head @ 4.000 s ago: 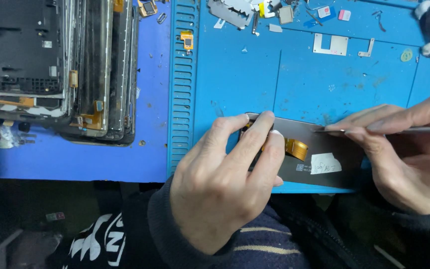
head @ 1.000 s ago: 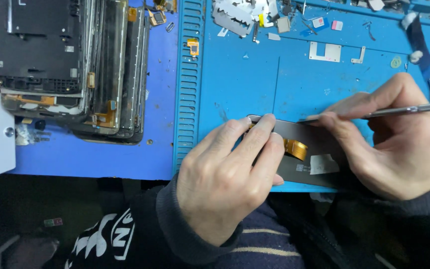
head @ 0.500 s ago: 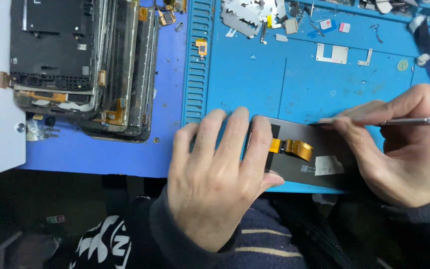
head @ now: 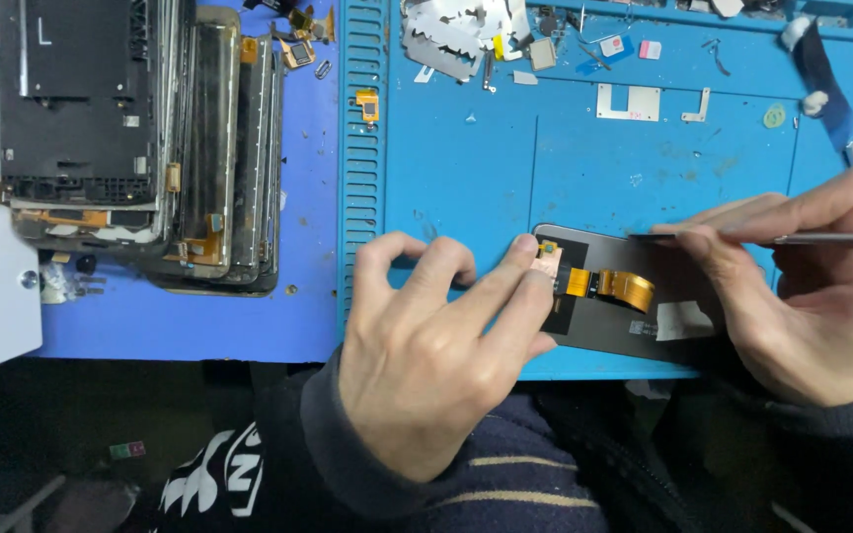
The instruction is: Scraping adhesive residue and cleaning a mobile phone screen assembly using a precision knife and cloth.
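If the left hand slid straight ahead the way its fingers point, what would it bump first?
Probably the orange flex ribbon on the flat dark phone screen panel; the left hand's fingertips already press that panel's edge.

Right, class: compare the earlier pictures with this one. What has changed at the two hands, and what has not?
The left hand has opened: its fingers, earlier laid flat over the dark panel, now spread, one fingertip pressing the copper end of the orange flex cable, so more cable shows. The right hand keeps its grip on the thin metal tool at the panel's top edge. The panel stays on the blue mat.
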